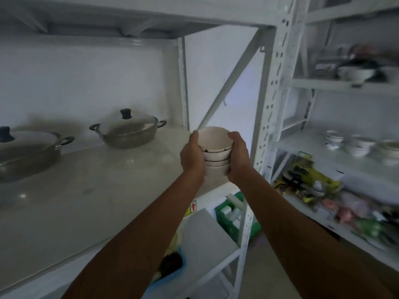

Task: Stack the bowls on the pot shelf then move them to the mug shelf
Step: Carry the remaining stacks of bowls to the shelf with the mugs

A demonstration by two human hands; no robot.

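cream bowls (216,153), stacked, gripped by curled fingers (233,137) of left hand (192,157) and right hand (239,157) — clipping the post (273,104) could topple them.

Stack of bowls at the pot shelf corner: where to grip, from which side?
Grip the stack of bowls low on its side walls, one hand from each side, as the left hand and right hand do now. The bowls are only nested, so a hold on the top rim would likely lift one bowl alone.
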